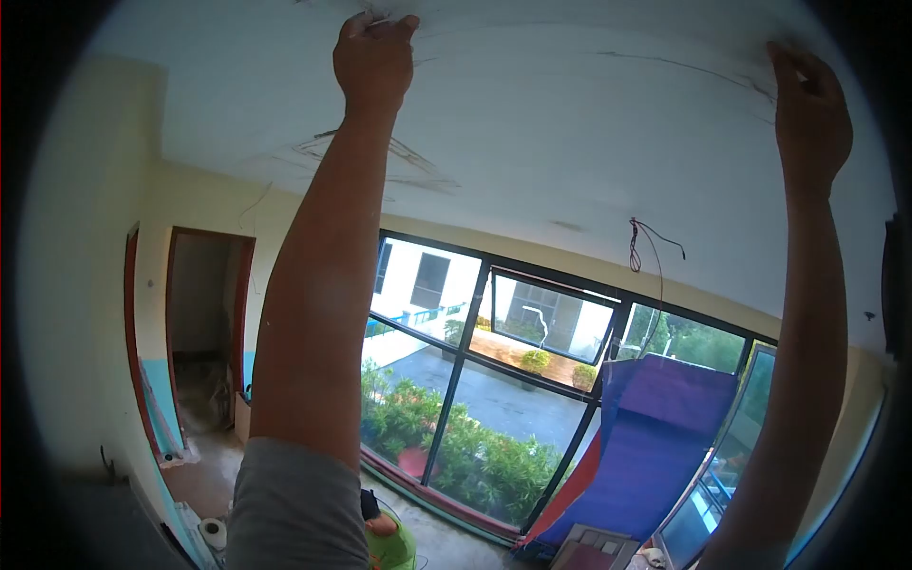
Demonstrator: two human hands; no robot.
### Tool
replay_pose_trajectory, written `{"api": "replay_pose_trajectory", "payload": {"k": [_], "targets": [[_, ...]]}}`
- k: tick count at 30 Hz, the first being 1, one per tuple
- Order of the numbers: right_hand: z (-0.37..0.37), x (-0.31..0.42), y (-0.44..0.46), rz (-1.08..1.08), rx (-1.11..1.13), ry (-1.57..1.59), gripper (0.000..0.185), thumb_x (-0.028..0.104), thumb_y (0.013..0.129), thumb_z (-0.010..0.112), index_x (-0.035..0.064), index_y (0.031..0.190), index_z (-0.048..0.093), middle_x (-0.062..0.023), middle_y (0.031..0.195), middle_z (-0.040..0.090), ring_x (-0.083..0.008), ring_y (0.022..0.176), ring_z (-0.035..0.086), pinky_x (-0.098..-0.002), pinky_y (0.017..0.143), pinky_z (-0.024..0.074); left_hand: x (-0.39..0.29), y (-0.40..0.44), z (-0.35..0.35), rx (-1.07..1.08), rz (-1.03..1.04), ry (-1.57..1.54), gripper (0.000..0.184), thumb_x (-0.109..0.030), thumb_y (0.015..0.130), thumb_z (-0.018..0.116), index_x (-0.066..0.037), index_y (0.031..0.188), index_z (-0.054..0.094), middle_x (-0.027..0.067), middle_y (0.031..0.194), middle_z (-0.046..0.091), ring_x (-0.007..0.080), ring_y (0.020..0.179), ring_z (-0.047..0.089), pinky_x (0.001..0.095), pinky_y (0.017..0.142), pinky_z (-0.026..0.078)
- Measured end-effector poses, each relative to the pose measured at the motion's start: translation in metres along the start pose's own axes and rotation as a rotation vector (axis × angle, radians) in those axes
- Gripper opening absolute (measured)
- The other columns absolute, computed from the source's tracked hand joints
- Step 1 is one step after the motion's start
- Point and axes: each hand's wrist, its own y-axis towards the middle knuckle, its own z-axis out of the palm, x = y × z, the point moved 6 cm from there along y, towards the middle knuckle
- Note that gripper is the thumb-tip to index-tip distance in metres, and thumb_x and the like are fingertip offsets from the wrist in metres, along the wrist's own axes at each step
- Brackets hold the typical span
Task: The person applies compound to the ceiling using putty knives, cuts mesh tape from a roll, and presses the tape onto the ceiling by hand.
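Both my arms reach up to the white ceiling (532, 123). My left hand (375, 59), at the upper middle, has its fingers bent together against the ceiling; a small pale bit shows between them, too small to name. At the upper right my right hand (812, 114) is closed in a pinch near the ceiling, and what it holds cannot be made out. Dark smudges and a thin crack line (665, 65) mark the ceiling between the hands. Further back, brown lines outline a patch (408, 157) behind my left forearm.
Red and black wires (635, 249) hang from the ceiling before large windows (513, 399). A blue and purple sheet (655, 437) covers part of them. Below is a person in a green top (391, 546). A doorway (204, 313) and a white roll (213, 532) are at left.
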Motion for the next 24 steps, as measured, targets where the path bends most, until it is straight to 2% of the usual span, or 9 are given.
{"api": "replay_pose_trajectory", "payload": {"k": [5,8,11,13,15,18,21,24], "targets": [[0.0,0.0,0.004,0.031,0.036,-0.024,0.044,0.052,0.086,0.067,0.0195,0.116,0.071,0.0004,0.101,0.071,-0.0142,0.092,0.066,-0.0299,0.086,0.05,-0.002,0.001,0.001,-0.019,0.06,-0.108,0.051,-0.007,0.084,0.073,0.011,0.123,0.046,0.0164,0.098,0.07,0.018,0.082,0.067,0.0277,0.072,0.055],[-0.001,0.003,0.004,-0.005,-0.022,0.036,0.043,0.05,0.085,0.069,0.0185,0.114,0.071,0.0009,0.1,0.07,-0.0145,0.091,0.066,-0.0305,0.086,0.0503,0.01,0.014,0.001,-0.049,0.136,0.037,0.049,-0.008,0.083,0.074,0.009,0.121,0.048,0.0156,0.099,0.07,0.0182,0.081,0.067,0.028,0.072,0.055],[0.005,0.0,0.004,-0.071,-0.037,0.076,0.04,0.046,0.083,0.073,0.0149,0.109,0.07,0.0007,0.098,0.07,-0.0147,0.091,0.065,-0.0308,0.085,0.0506,0.023,0.019,-0.001,-0.071,0.115,0.071,0.052,-0.028,0.079,0.077,0.004,0.115,0.056,0.0112,0.098,0.072,0.0209,0.092,0.066,0.0315,0.086,0.049],[-0.003,-0.006,0.006,-0.079,-0.052,0.088,0.04,0.043,0.081,0.075,0.0116,0.105,0.069,0.0,0.096,0.069,-0.0144,0.088,0.065,-0.0309,0.084,0.0507,0.029,0.022,-0.004,-0.109,0.15,0.167,0.052,-0.029,0.08,0.077,0.003,0.115,0.057,0.0107,0.098,0.072,0.021,0.094,0.066,0.0315,0.086,0.049],[-0.011,0.012,0.001,-0.037,-0.085,0.15,0.041,0.041,0.08,0.077,0.0083,0.102,0.066,-0.0009,0.091,0.069,-0.0137,0.083,0.064,-0.0308,0.082,0.051,0.021,0.015,-0.004,-0.093,0.113,0.129,0.052,-0.028,0.082,0.077,0.004,0.118,0.055,0.0102,0.099,0.072,0.0194,0.094,0.066,0.0306,0.085,0.049],[-0.014,0.013,0.001,0.079,0.025,0.189,0.045,0.041,0.078,0.078,0.0049,0.101,0.064,-0.0008,0.082,0.067,-0.0123,0.074,0.062,-0.0302,0.077,0.0509,0.019,0.014,-0.003,-0.079,0.063,0.045,0.053,-0.027,0.083,0.075,0.005,0.12,0.053,0.0094,0.1,0.073,0.0181,0.092,0.066,0.0288,0.086,0.048],[-0.014,0.012,0.0,0.098,-0.001,0.191,0.046,0.041,0.078,0.078,0.0045,0.101,0.063,0.0001,0.076,0.065,-0.0113,0.068,0.06,-0.0293,0.074,0.0503,0.019,0.014,-0.002,-0.069,0.048,0.077,0.055,-0.027,0.084,0.075,0.005,0.122,0.051,0.0086,0.1,0.073,0.0173,0.092,0.065,0.0276,0.087,0.046],[-0.012,0.01,0.001,0.051,-0.009,0.191,0.045,0.042,0.077,0.078,0.0056,0.1,0.064,-0.0001,0.079,0.065,-0.0119,0.07,0.06,-0.0289,0.074,0.0503,0.018,0.01,0.0,-0.06,0.021,0.009,0.054,-0.025,0.084,0.075,0.005,0.122,0.051,0.0084,0.1,0.073,0.0175,0.093,0.065,0.0276,0.089,0.045]]}}
